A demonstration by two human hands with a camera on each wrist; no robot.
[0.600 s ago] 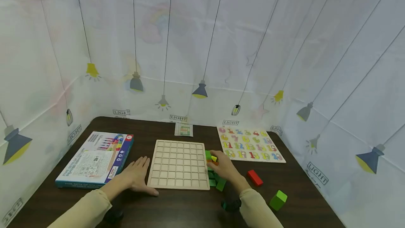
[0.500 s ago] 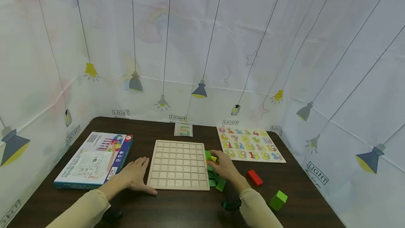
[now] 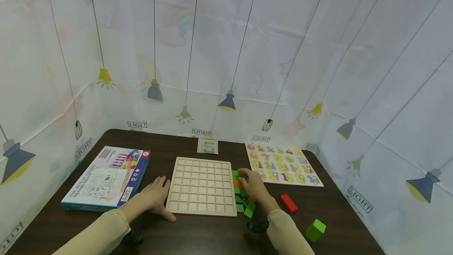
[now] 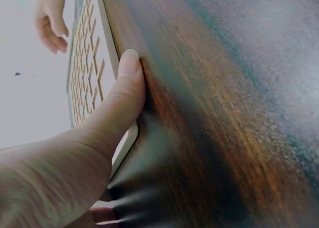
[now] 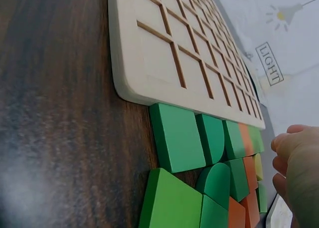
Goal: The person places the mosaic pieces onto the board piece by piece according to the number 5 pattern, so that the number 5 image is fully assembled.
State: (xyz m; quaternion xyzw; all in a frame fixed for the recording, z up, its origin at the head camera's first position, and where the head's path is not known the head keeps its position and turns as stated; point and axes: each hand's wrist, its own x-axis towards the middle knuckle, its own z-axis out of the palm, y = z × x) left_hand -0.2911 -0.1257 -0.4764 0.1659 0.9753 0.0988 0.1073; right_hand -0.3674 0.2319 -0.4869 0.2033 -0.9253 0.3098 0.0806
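Observation:
A square wooden grid board (image 3: 200, 187) lies on the dark table. My left hand (image 3: 157, 195) rests at its near left corner, fingers spread and straight; in the left wrist view, the thumb (image 4: 122, 91) lies along the board's edge. My right hand (image 3: 253, 184) hovers over a cluster of wooden blocks beside the board's right edge, its fingers loosely bent. No block shows between those fingers in the right wrist view. Green blocks (image 5: 178, 138), several orange blocks (image 5: 236, 214) and a yellow block (image 5: 257, 166) make up the cluster. The hand partly hides it in the head view.
Left of the board lies a boxed set (image 3: 106, 178). A small printed card (image 3: 207, 145) is behind the board, and a number puzzle board (image 3: 283, 164) lies at the back right. A red block (image 3: 288, 203) and a green block (image 3: 315, 230) stand apart at the right.
My right hand has shifted slightly right, off the blocks, so more green and orange ones show. The left hand stays by the board's corner. The head view has turned slightly.

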